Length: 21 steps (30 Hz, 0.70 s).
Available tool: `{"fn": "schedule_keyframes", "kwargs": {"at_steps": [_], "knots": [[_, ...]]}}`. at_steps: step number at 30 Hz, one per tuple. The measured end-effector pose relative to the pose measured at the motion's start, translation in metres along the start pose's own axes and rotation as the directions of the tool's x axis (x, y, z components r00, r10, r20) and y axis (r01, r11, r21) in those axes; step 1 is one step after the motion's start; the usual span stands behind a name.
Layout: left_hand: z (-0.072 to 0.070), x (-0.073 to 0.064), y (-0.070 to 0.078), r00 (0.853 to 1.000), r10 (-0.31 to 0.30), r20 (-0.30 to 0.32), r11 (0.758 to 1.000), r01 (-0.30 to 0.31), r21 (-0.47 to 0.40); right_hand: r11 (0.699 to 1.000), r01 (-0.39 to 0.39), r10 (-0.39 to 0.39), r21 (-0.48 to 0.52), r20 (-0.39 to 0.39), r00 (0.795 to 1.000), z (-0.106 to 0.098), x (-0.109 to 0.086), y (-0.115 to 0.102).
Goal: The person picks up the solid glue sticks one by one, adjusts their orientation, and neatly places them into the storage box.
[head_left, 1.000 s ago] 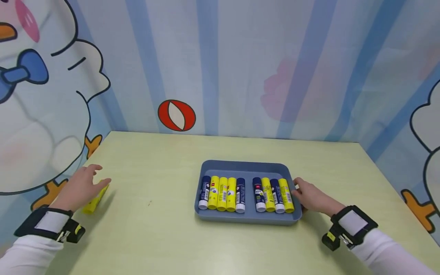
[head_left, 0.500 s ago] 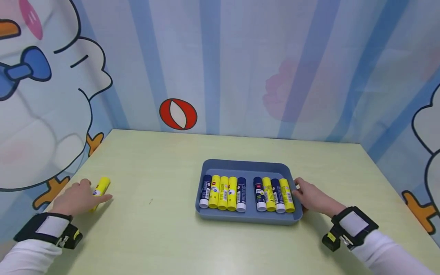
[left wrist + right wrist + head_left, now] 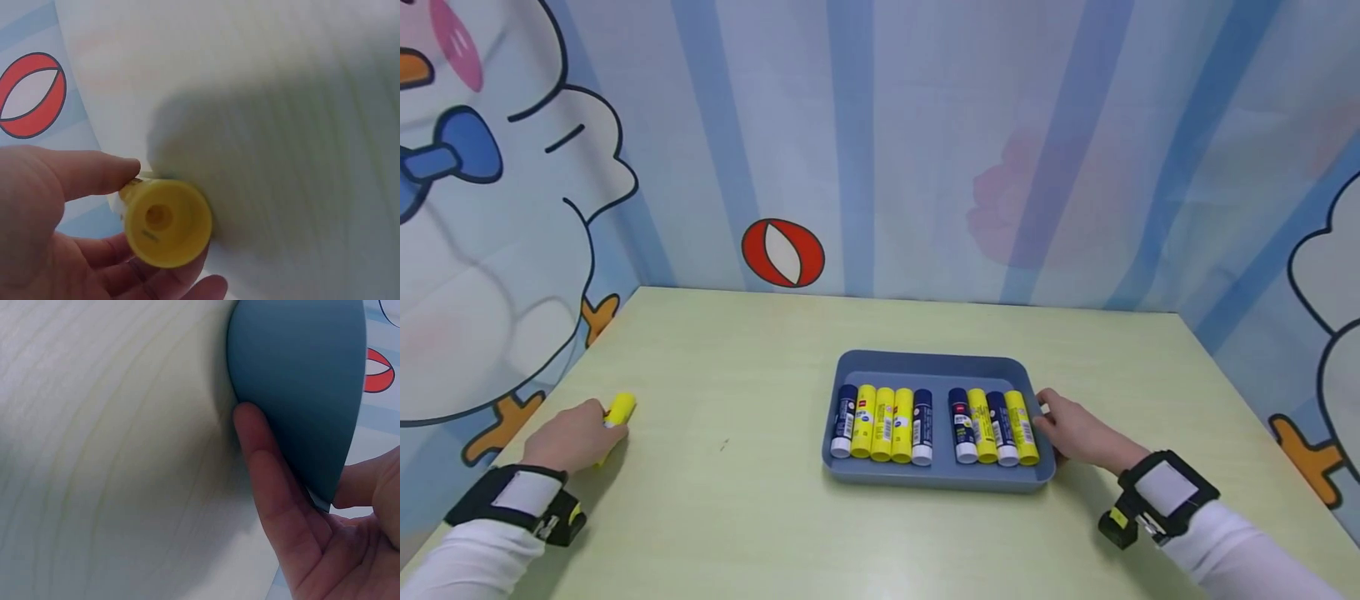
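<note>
At the table's left side my left hand (image 3: 571, 435) grips a yellow glue stick (image 3: 621, 409), thumb on one side and fingers curled round the other. The left wrist view looks onto the round hollow end of this glue stick (image 3: 194, 237). My right hand (image 3: 1084, 433) holds the right end of a blue-grey tray (image 3: 940, 477). In the right wrist view, fingers (image 3: 275, 487) lie along the outside of the tray wall (image 3: 300, 381) and the thumb is at its rim. Inside the tray, yellow glue sticks (image 3: 883, 425) and dark blue glue sticks (image 3: 922, 425) lie side by side in two groups.
The pale table (image 3: 737, 517) reaches back to a striped blue curtain (image 3: 925, 150) printed with a red ball and cartoon birds. Between the two groups of glue sticks a bare strip of tray floor shows. Both wrists carry strapped-on cameras.
My left hand has come down from above the yellow glue stick and closed its fingers round it. The right hand and the tray have kept their places.
</note>
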<state>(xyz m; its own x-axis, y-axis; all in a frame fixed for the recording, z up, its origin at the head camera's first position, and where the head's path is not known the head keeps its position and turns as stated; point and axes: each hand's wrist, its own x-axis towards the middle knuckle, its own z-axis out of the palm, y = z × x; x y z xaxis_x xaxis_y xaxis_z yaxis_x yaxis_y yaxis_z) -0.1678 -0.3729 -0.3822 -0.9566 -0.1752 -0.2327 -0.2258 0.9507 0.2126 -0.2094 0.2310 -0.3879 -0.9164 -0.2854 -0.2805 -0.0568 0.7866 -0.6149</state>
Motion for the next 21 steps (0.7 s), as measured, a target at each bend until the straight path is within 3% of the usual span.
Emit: {"fn": "schedule_keyframes", "kwargs": {"at_steps": [6,10,16,21], "knots": [[-0.005,0.0,0.003,1.0,0.003,0.006,0.997,-0.002,-0.074,1.0,-0.004,0.004,0.008,0.002,1.0,0.0,0.0,0.0],[-0.013,-0.002,0.014,0.998,0.027,-0.051,0.99,-0.033,-0.136,1.0,-0.006,0.006,0.012,-0.003,1.0,-0.001,0.0,-0.001],[-0.022,-0.005,0.046,0.987,0.067,-0.146,0.969,-0.099,-0.225,1.0,-0.016,0.016,0.02,-0.012,1.0,0.0,-0.001,-0.002],[-0.023,-0.007,0.081,0.984,0.109,-0.142,0.925,-0.153,-0.347,1.0,-0.012,0.013,0.022,-0.02,1.0,0.001,-0.002,-0.002]]}}
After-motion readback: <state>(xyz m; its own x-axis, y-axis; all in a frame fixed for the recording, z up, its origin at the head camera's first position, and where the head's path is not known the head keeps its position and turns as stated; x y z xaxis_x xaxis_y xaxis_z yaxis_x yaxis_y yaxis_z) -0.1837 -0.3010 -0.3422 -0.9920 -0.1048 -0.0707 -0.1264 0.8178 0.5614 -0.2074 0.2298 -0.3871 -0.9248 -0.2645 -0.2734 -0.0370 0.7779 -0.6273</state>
